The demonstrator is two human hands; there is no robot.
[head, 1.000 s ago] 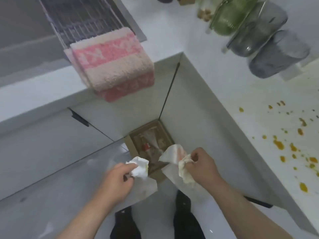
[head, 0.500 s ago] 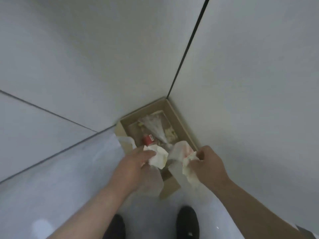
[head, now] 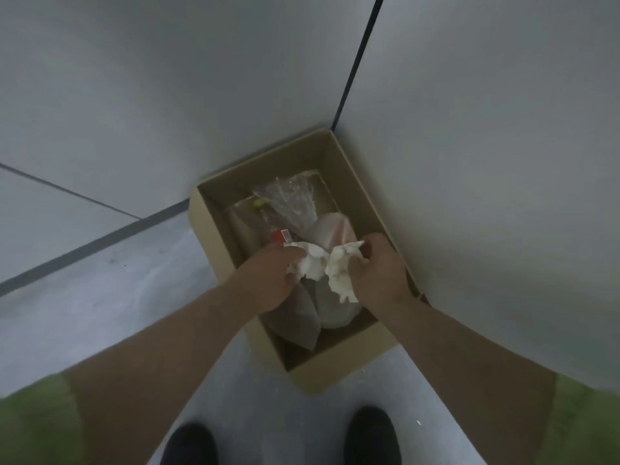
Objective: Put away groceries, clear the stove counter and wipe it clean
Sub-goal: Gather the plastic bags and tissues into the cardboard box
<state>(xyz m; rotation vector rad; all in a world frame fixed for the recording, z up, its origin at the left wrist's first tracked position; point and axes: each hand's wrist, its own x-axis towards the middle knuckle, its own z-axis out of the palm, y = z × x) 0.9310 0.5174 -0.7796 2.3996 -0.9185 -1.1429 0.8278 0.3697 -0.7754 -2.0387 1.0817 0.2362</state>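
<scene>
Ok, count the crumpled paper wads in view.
2. One wad is gripped by the left hand, the other wad by the right hand, both over the cardboard box. More may hide under the plastic bags inside.

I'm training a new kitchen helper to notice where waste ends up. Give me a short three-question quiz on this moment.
1. True or false: over the cardboard box, the left hand grips one crumpled towel and the right hand grips a second towel.
2. Where does the box stand?
A) on a counter
B) on the floor, in the corner of the cabinets
C) in a sink
3. Fill in: at the box's far end lies a clear ____ bag.
Key: 1 true; 2 B; 3 plastic.
</scene>
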